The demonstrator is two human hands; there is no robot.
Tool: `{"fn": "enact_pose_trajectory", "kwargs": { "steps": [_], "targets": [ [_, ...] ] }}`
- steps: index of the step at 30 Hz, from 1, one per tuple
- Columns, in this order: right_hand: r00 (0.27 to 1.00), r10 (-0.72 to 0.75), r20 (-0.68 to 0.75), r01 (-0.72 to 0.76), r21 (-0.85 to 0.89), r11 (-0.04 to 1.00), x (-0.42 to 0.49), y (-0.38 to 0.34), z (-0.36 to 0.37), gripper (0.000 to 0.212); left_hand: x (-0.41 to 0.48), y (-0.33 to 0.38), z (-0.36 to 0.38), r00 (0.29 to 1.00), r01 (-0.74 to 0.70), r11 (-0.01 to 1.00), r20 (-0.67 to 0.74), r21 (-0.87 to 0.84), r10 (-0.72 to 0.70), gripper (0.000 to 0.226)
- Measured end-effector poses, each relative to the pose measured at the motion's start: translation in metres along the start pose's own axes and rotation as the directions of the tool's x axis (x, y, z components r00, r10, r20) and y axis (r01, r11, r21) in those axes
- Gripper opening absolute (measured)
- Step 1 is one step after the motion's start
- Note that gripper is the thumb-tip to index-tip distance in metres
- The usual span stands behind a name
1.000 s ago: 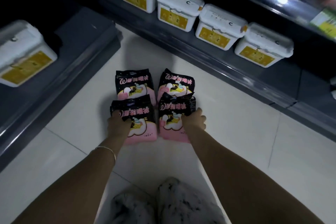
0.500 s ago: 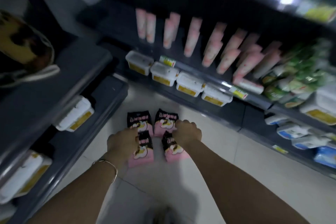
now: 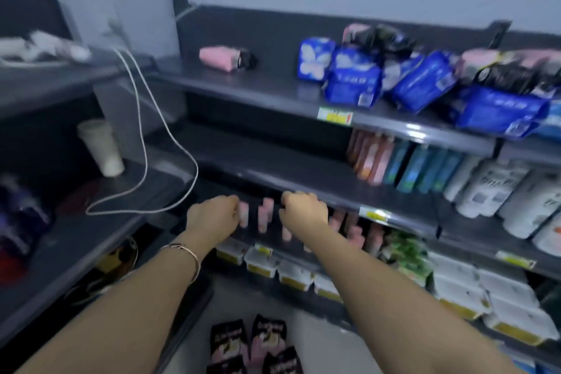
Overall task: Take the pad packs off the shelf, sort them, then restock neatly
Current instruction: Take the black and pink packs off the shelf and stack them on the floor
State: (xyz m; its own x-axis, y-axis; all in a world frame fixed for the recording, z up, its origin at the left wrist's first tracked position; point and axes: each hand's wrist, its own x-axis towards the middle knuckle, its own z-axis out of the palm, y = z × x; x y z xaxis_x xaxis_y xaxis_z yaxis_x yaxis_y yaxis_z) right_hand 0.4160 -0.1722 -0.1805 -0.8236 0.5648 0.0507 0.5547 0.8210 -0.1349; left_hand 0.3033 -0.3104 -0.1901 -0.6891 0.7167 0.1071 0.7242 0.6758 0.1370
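Several black-and-pink pad packs (image 3: 255, 343) lie on the floor below my arms, at the bottom edge of the view. On the top shelf (image 3: 243, 85) a single pink pack (image 3: 220, 58) lies on its side. To its right is a loose heap of blue pad packs (image 3: 352, 82), with pink-and-black packs (image 3: 510, 67) on top of them. My left hand (image 3: 212, 215) and my right hand (image 3: 303, 209) hang in mid-air in front of the lower shelves. Their fingers are curled and hold nothing. Both hands are well below the top shelf.
Pink tubes (image 3: 265, 212) hang just behind my hands. White tubs (image 3: 455, 288) line the low shelves. Boxes and white bottles (image 3: 485, 188) fill the middle shelf on the right. On the left shelving unit stand a white cup (image 3: 101, 146) and a dangling white cable (image 3: 170, 143).
Both hands let go of the packs on the floor and rose to shelf height. The view swung up from the floor to the shelves.
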Motion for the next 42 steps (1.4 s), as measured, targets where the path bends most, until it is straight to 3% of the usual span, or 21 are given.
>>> {"fn": "enact_pose_trajectory", "kwargs": {
  "steps": [7,16,32,42],
  "targets": [
    [0.975,-0.070,-0.213,0.072,0.001,0.997,0.004,0.012,-0.106,0.027,0.011,0.037,-0.101,0.980,0.014,0.997,-0.198,-0.077,-0.029,0.014],
    [0.929,-0.103,-0.356,0.130,0.055,0.990,0.021,0.027,-0.166,0.026,0.026,0.050,-0.165,0.933,0.014,0.997,-0.358,-0.080,-0.041,0.017],
    [0.915,-0.079,-0.395,0.125,0.091,0.988,0.207,0.006,-0.189,0.028,0.220,-0.012,-0.167,0.929,-0.001,0.991,-0.367,-0.135,-0.049,0.014],
    [0.946,-0.076,-0.315,0.118,0.119,0.986,0.346,0.005,-0.165,0.029,0.345,-0.047,-0.141,0.936,0.067,0.985,-0.332,-0.160,-0.117,0.014]
  ]
}}
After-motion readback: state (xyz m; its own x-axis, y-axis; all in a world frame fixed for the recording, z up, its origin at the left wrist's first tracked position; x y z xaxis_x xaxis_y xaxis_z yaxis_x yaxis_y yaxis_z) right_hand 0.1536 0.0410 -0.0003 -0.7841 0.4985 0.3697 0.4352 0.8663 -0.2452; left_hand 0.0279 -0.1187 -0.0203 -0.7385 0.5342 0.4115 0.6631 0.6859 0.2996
